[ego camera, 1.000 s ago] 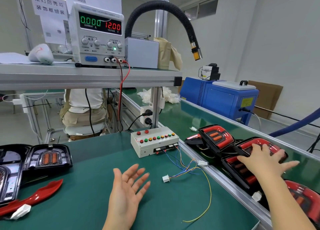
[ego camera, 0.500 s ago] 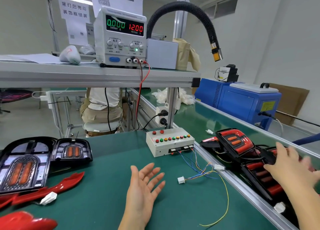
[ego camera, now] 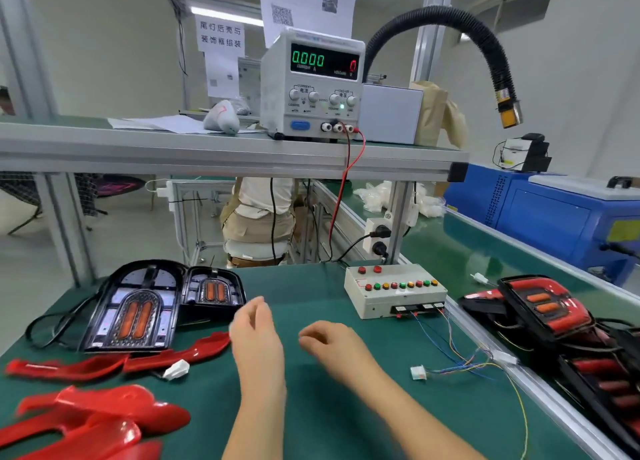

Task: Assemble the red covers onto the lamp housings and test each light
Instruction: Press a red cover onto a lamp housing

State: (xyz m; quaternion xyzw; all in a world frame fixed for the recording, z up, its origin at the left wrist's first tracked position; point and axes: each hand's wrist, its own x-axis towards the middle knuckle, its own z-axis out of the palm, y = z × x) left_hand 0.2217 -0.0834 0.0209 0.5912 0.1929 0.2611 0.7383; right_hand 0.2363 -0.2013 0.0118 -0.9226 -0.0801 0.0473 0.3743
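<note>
Two black lamp housings lie on the green mat at the left: a large one (ego camera: 133, 309) and a small one (ego camera: 213, 290), both with orange lenses. Red covers lie in front of them: a long strip (ego camera: 114, 361) and a pile of several (ego camera: 90, 421) at the bottom left. My left hand (ego camera: 254, 336) and my right hand (ego camera: 332, 343) hover side by side over the bare mat, fingers loosely curled, holding nothing. Finished red lamps (ego camera: 543, 307) sit on the conveyor at the right.
A white test box (ego camera: 394, 291) with coloured buttons stands mid-table, its thin wires ending in a white connector (ego camera: 418, 372). A power supply (ego camera: 311, 85) sits on the shelf above. A blue machine (ego camera: 554, 214) stands behind the conveyor. Someone sits beyond the bench.
My right hand has left the lamps on the conveyor and come in over the mat beside my left hand. My view has swung left, bringing more housings and red covers into sight.
</note>
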